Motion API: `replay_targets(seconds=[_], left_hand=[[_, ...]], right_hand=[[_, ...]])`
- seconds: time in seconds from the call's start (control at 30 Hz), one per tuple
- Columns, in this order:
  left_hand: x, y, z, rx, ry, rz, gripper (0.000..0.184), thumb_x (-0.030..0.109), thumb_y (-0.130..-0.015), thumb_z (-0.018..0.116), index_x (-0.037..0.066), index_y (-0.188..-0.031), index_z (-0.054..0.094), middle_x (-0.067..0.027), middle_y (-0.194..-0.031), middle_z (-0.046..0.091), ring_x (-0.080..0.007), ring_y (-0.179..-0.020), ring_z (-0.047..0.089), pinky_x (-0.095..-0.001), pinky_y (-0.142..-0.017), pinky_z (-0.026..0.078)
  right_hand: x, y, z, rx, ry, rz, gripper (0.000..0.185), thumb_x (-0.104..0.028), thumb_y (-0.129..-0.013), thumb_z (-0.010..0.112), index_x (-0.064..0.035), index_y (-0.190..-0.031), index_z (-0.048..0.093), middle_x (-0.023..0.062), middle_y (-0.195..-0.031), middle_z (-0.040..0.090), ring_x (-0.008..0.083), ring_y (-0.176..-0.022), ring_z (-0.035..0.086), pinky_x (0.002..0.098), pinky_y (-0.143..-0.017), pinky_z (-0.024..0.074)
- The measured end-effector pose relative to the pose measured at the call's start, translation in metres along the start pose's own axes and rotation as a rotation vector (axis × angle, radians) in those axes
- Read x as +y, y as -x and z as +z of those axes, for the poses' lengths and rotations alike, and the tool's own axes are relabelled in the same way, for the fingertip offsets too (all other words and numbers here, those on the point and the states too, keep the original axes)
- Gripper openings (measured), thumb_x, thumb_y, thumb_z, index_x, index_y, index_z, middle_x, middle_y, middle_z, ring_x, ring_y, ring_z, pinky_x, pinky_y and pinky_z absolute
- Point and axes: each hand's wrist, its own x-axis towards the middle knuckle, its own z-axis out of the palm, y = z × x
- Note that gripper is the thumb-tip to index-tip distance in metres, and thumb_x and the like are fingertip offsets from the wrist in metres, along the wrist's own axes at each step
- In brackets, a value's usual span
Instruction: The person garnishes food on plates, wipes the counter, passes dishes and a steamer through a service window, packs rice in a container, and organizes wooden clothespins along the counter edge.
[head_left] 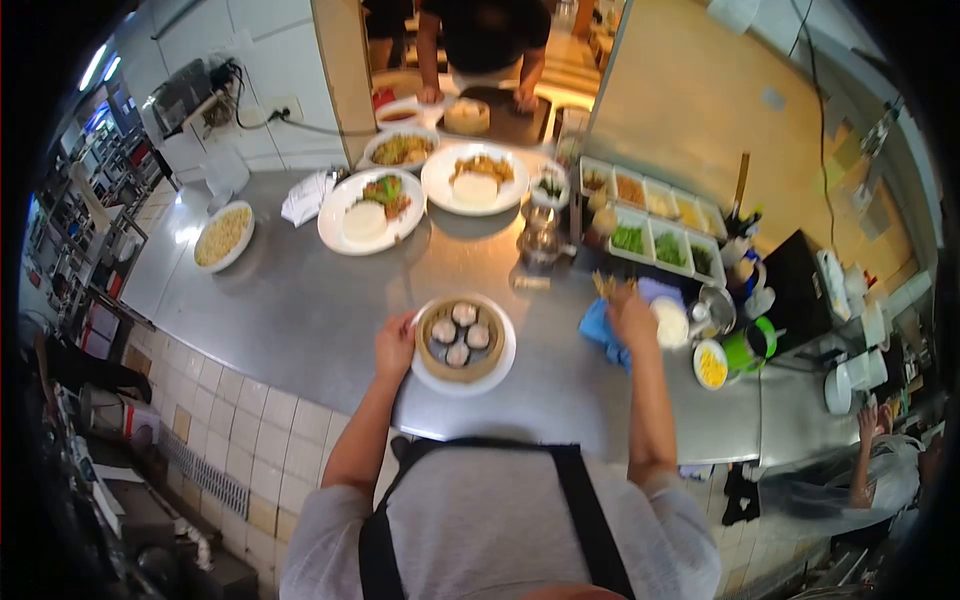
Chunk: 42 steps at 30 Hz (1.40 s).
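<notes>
A round bamboo steamer (425,345) with several dumplings (465,314) inside sits on a white plate (508,350) in front of me. My left hand (395,345) grips the plate's left edge, beside the steamer. Out to the right, my right hand (632,315) reaches down over a blue cloth (600,328), its fingers curled together. Small brownish pieces (604,284) show at those fingertips, too small to name. To the right of that hand are a round white item (670,325) and a small dish of yellow bits (710,366).
Plates of food with rice (365,222) stand along the back of the steel counter (300,320). A dish of noodles (224,238) is at left. Topping trays (655,240) and a green-handled container (750,345) are at right. Another person (485,35) leans at the hatch.
</notes>
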Motion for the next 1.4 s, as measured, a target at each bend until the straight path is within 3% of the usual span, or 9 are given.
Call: replay_targets(seconds=[0.03,0.17,0.37,0.5,0.67,0.77,0.97,1.17,1.4], left_hand=[[0.003,-0.001,-0.001,-0.015,0.031,-0.040,0.021,0.013,-0.081,0.064,0.009,-0.101,0.068,-0.0135,-0.075,0.062,-0.0238,-0.065,0.060,-0.0333,-0.062,0.047],[0.014,0.004,-0.012,-0.117,0.038,-0.256,0.025,0.013,-0.082,0.063,0.007,-0.106,0.068,-0.0136,-0.068,0.064,-0.0212,-0.061,0.062,-0.0323,-0.061,0.048],[0.027,0.031,-0.026,-0.194,0.068,-0.449,0.034,0.017,-0.082,0.062,0.004,-0.113,0.064,-0.0085,-0.059,0.060,-0.0169,-0.048,0.059,-0.0328,-0.050,0.047],[0.030,0.034,-0.024,-0.155,0.078,-0.466,0.035,0.018,-0.080,0.061,0.005,-0.112,0.064,-0.0086,-0.060,0.059,-0.0178,-0.046,0.056,-0.0334,-0.049,0.046],[0.026,0.024,-0.008,-0.124,0.068,-0.486,0.032,0.020,-0.080,0.062,0.008,-0.109,0.066,-0.0094,-0.061,0.058,-0.0192,-0.056,0.057,-0.0346,-0.056,0.046],[0.036,0.018,-0.004,-0.136,0.134,-0.499,0.031,0.017,-0.081,0.061,0.007,-0.110,0.066,-0.0080,-0.060,0.059,-0.0173,-0.049,0.056,-0.0326,-0.050,0.047],[0.039,0.013,-0.002,-0.171,0.285,-0.510,0.028,0.012,-0.083,0.060,0.003,-0.109,0.065,-0.0032,-0.058,0.057,-0.0115,-0.040,0.053,-0.0281,-0.039,0.045],[0.039,0.014,-0.003,-0.167,0.332,-0.498,0.028,0.011,-0.083,0.061,0.001,-0.109,0.065,-0.0022,-0.056,0.055,-0.0102,-0.041,0.054,-0.0265,-0.038,0.044],[0.039,0.015,-0.003,-0.161,0.328,-0.484,0.028,0.012,-0.083,0.061,0.002,-0.109,0.065,-0.0024,-0.056,0.056,-0.0108,-0.039,0.053,-0.0265,-0.038,0.043]], right_hand=[[-0.025,-0.011,-0.037,-0.080,-0.056,0.071,0.031,-0.025,-0.083,0.060,-0.0135,-0.112,0.060,0.0191,-0.102,0.060,0.0383,-0.098,0.059,0.0483,-0.075,0.0501],[-0.030,-0.065,-0.026,0.314,-0.185,-0.041,0.049,-0.033,-0.083,0.064,-0.0055,-0.123,0.052,0.0215,-0.117,0.056,0.0389,-0.106,0.054,0.0428,-0.088,0.0457],[-0.029,-0.137,0.027,0.339,-0.092,0.247,0.082,-0.051,-0.070,0.073,-0.0050,-0.131,0.044,0.0189,-0.130,0.050,0.0366,-0.118,0.049,0.0554,-0.094,0.0356],[-0.022,-0.153,0.054,0.399,-0.133,0.202,0.063,-0.052,-0.070,0.072,-0.0067,-0.112,0.056,0.0148,-0.103,0.065,0.0349,-0.100,0.060,0.0619,-0.094,0.0304],[-0.073,-0.121,0.001,0.550,-0.522,-0.196,0.052,-0.032,-0.071,0.076,-0.0071,-0.112,0.055,0.0160,-0.101,0.063,0.0349,-0.094,0.061,0.0457,-0.083,0.0469],[-0.106,-0.094,-0.029,0.207,-0.381,-0.440,0.051,-0.023,-0.069,0.076,-0.0110,-0.114,0.055,0.0164,-0.103,0.061,0.0351,-0.094,0.061,0.0384,-0.075,0.0511],[-0.150,-0.045,-0.042,-0.266,0.086,-0.768,0.042,-0.019,-0.069,0.071,-0.0124,-0.106,0.052,0.0126,-0.092,0.060,0.0308,-0.085,0.064,0.0416,-0.072,0.0506],[-0.194,-0.020,-0.028,-0.230,0.220,-0.902,0.022,-0.015,-0.072,0.066,-0.0148,-0.092,0.057,0.0073,-0.082,0.063,0.0265,-0.080,0.063,0.0407,-0.070,0.0438],[-0.187,-0.030,-0.039,-0.194,0.289,-0.769,0.008,-0.018,-0.079,0.058,-0.0142,-0.086,0.059,0.0068,-0.073,0.064,0.0259,-0.076,0.063,0.0414,-0.069,0.0418]])
